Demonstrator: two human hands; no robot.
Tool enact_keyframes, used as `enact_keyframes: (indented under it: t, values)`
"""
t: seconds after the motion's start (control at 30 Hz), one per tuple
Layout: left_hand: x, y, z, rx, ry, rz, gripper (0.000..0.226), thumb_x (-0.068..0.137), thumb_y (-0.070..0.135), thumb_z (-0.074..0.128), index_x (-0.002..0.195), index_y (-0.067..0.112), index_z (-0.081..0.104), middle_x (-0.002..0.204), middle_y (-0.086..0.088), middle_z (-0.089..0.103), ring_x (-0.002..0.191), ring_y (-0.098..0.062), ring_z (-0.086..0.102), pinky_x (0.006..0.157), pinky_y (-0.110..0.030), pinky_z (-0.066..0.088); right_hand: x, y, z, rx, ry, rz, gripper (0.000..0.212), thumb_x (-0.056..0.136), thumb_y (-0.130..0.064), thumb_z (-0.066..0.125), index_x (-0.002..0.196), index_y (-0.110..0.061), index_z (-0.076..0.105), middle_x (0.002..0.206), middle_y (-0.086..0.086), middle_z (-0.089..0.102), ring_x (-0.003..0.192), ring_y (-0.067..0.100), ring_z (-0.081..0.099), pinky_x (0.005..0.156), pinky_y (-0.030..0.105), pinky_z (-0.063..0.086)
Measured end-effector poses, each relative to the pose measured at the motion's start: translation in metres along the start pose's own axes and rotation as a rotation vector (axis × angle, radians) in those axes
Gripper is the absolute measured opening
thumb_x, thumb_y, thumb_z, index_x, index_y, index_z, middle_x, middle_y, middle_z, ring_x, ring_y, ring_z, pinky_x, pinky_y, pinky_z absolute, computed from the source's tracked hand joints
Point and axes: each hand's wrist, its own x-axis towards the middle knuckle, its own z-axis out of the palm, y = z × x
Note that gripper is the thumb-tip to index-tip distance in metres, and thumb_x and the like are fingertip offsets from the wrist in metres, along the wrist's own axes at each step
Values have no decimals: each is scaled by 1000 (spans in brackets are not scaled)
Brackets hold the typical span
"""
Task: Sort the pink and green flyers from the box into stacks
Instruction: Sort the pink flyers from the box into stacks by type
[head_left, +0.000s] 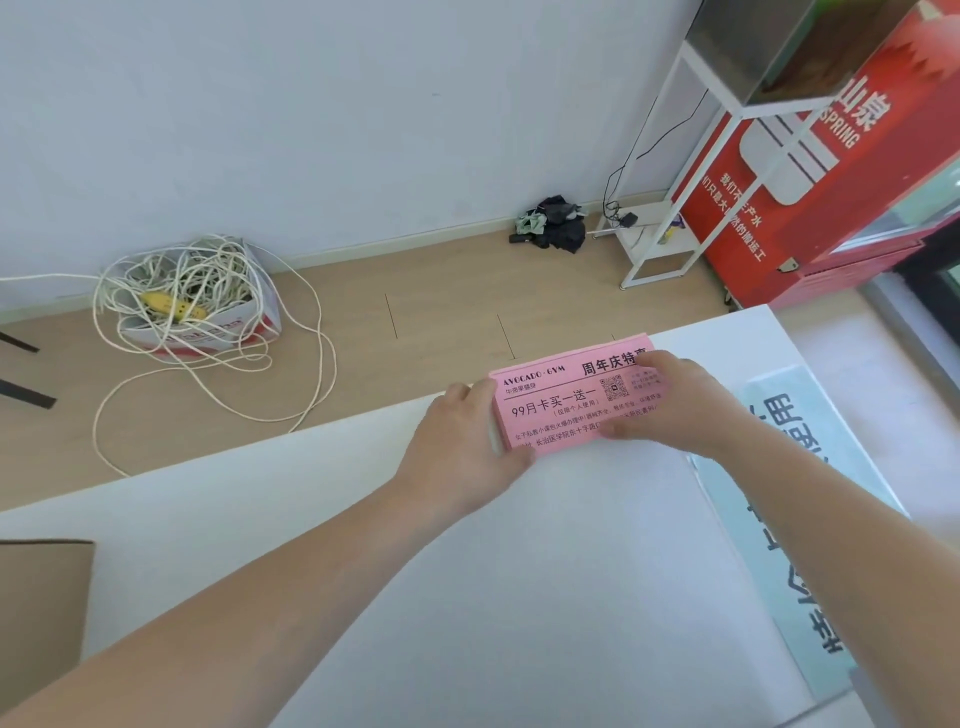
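A: From the head view: whereabouts of the pink stack (561, 410)?
B: At the far edge of the white table (519, 571), printed side up, black text and a QR code on top. Hard to tell whether resting or lifted a little.
A: Left hand (457, 436)?
B: Wrapped round the stack's left end, fingers curled at the far side, thumb at the near corner.
A: Right hand (680, 405)?
B: Clamped on the right end, fingers bent over the top, thumb pressed on the near edge.
A: Nearby?
B: Brown box (41, 613) at the near left, partly out of frame; pale sign (789, 519) with dark characters along the table's right side.
A: And on the floor beyond?
B: Carton (218, 332) stuffed with tangled white cord (311, 364) and a yellow power strip (174, 306), by the wall; dark cloths (558, 226) further right; white rack (691, 171) beside a red cooler (831, 208)
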Motion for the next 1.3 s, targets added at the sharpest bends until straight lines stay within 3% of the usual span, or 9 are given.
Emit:
enact_keyframes:
  t: [0.13,0.4,0.53,0.63,0.73,0.83,0.9,1.1,1.3]
  values:
    - [0,9,20,88,12,26,81,77,47,77,144,25,36,126,2,43,118,-20,40,94,-37,48,-3,2,6,-48,24,-34,109,64,-37,95,155,-32,34,144,3,43,138,27,38,113,42,36]
    - [10,7,35,37,66,69,60,81,26,73,135,19,48,118,0,43,108,-23,49,87,-41,52,-6,9,13,-4,141,-72,88,69,-31,93,147,-34,50,143,2,47,134,26,37,110,37,33]
    - [12,6,34,42,65,81,63,79,30,75,135,20,47,116,1,41,107,-22,49,88,-41,52,-5,9,9,-49,135,-96,88,68,-35,93,145,-35,49,140,2,47,133,25,36,107,38,36]
    - [13,5,27,118,76,93,86,68,43,82,138,25,36,121,5,34,112,-19,41,88,-37,51,-2,2,1,-204,99,-70,106,63,-44,94,150,-31,36,150,6,37,138,28,35,107,44,40]
    - [22,3,16,164,92,194,109,61,54,84,150,29,26,145,5,25,131,-22,29,107,-36,40,3,-10,-7,-353,72,-191,132,57,-50,96,159,-35,14,169,5,6,156,26,9,123,48,21]
    - [36,2,12,164,-46,227,123,63,59,83,159,28,13,162,2,13,149,-19,8,123,-41,18,11,-23,-9,-408,5,-441,134,59,-49,95,161,-42,7,171,-7,2,157,15,-7,126,43,2]
    - [43,-2,15,190,-85,241,124,63,61,83,160,27,14,163,1,17,151,-19,8,125,-42,17,18,-29,-6,-454,-57,-495,132,60,-50,94,161,-43,9,170,-9,4,156,14,-10,127,45,-3]
    - [46,-8,21,207,-81,285,113,63,56,82,157,27,26,153,3,30,139,-22,26,118,-40,29,34,-29,4,-569,-71,-542,127,53,-63,88,157,-44,18,154,-13,33,143,19,29,121,44,16]
    - [45,-6,21,205,-74,290,113,64,52,81,158,32,22,153,3,25,138,-22,24,117,-41,31,33,-30,5,-579,-63,-551,133,52,-64,87,158,-44,10,149,-14,30,139,20,32,124,51,11]
